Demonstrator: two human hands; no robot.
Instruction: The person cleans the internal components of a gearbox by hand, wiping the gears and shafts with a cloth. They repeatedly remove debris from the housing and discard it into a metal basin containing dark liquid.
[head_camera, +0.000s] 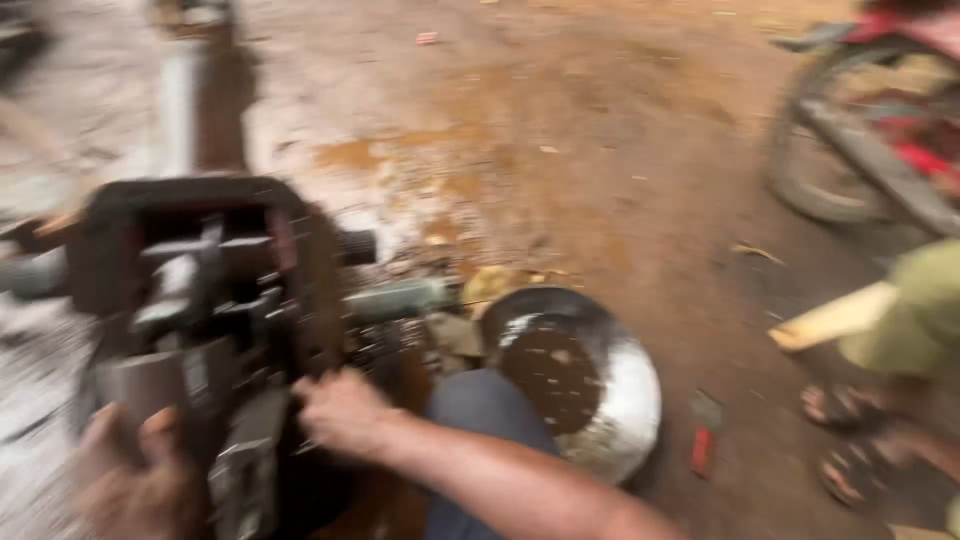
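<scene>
Engine fills the lower left of my view, a dark, greasy block standing on wet ground, and everything else I place from it. At its near left corner my left hand wraps the lower casing, fingers curled shut on the metal, though blur hides how firm the hold is. The block's long axis seems to run from me up and away, toward a pale upright post beyond its far end. Against its right face my right hand presses, fingers bent and closed on a part of the side; I cannot tell which part. So the block sits between my hands, left low and near, right slightly farther up, both touching it. Right of it, past my knee, a metal bowl with dark liquid rests on the dirt, close but apart. Well to the right, another person's sandalled feet, and a bike wheel beyond.
</scene>
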